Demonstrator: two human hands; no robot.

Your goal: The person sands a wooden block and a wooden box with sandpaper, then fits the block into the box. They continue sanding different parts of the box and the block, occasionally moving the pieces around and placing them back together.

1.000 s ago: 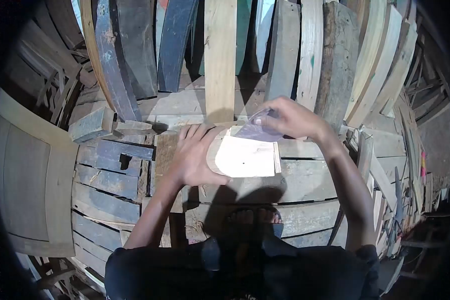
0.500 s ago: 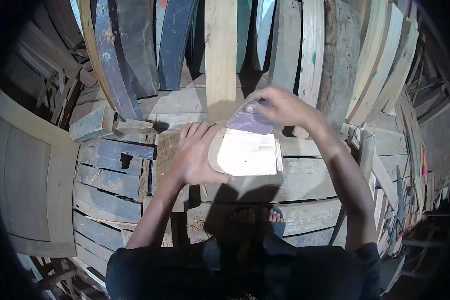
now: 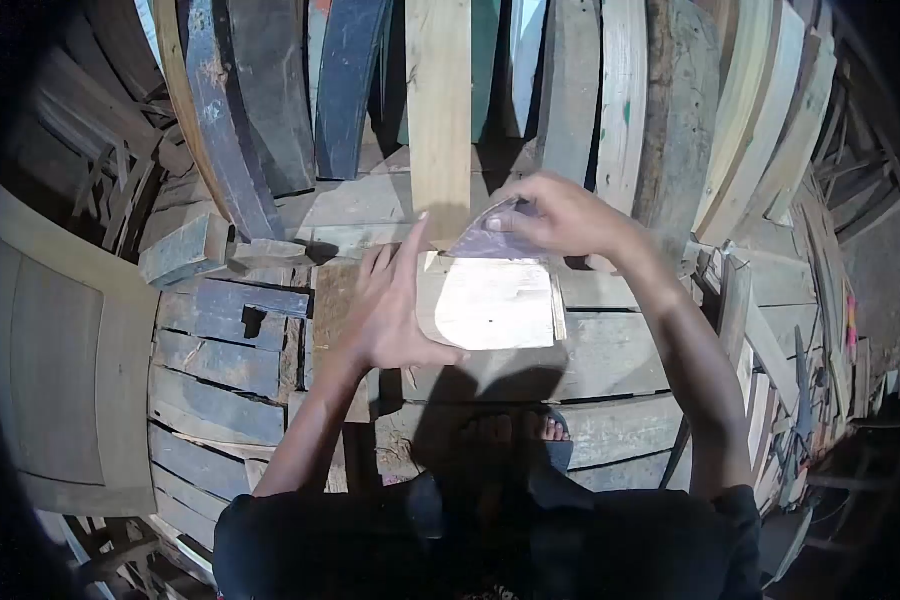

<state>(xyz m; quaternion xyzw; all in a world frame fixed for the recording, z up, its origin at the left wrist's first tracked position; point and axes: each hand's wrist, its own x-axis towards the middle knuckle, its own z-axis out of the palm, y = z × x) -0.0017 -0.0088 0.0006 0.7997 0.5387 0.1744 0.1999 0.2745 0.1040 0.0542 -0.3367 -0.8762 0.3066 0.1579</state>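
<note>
A small pale wooden board (image 3: 494, 305), brightly lit and rounded at its left end, lies in front of me on the planks. My left hand (image 3: 395, 315) is beside that rounded end, with its thumb stretched along the near edge and its index finger raised away from the others. At the board's far edge, my right hand (image 3: 545, 215) pinches a purplish-grey piece of sandpaper (image 3: 493, 241) between thumb and fingers. The sheet is bent up toward the hand, its lower edge overlapping the far edge of the board in this view.
Several long planks (image 3: 440, 110) stand in a row at the back. To the left are a short wooden block (image 3: 185, 250) and a panelled door (image 3: 55, 360). Wood strips and offcuts (image 3: 785, 390) are piled at the right. My feet (image 3: 545, 428) are below the board.
My left index finger has lifted off the board and points upward. The sandpaper has shifted slightly back and left, now covering less of the board.
</note>
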